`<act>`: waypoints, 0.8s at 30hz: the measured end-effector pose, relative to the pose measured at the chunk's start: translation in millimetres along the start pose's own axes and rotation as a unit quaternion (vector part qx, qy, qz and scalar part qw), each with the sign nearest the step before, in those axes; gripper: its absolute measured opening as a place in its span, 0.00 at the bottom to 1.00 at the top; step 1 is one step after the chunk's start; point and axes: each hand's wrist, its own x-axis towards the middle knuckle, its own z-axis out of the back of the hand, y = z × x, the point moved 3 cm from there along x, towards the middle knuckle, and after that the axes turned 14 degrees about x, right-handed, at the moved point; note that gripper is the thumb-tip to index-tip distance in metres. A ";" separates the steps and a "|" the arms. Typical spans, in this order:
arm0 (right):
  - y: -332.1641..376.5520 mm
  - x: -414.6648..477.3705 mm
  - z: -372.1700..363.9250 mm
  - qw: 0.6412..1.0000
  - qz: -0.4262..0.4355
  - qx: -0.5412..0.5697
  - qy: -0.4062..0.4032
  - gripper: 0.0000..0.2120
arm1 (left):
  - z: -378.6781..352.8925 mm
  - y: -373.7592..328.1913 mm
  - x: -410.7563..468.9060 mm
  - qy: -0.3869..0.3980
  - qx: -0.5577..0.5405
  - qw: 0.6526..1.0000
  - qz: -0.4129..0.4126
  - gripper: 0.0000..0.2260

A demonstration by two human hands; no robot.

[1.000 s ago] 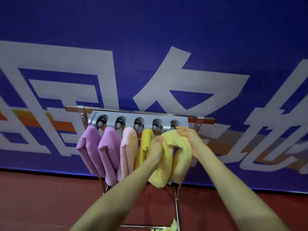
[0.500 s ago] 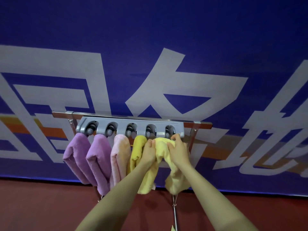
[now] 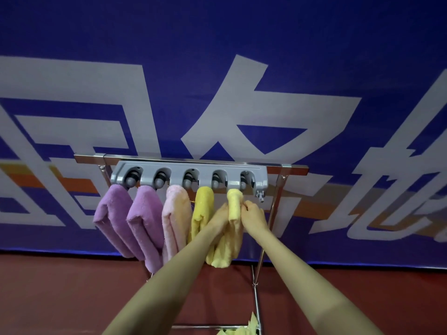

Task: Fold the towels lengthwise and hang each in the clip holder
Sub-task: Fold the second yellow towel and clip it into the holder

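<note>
I am seeing the clip holder as grey moulded plastic, smooth and giving off a soft sheen. The rack bar behind it is gleaming like polished metal, and the thin rack legs are shining the same way. The left purple towel, second purple towel, pink towel, yellow towel and pale yellow towel are all showing a fluffy, matt pile cloth. The banner is looking like matt printed fabric, faintly creased. The floor is reading as dull red and smooth.
</note>
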 end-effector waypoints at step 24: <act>-19.5 -105.5 -27.5 0.962 -0.154 0.207 0.092 0.14 | 44.4 65.2 -108.0 -0.053 -0.010 0.999 0.006 0.11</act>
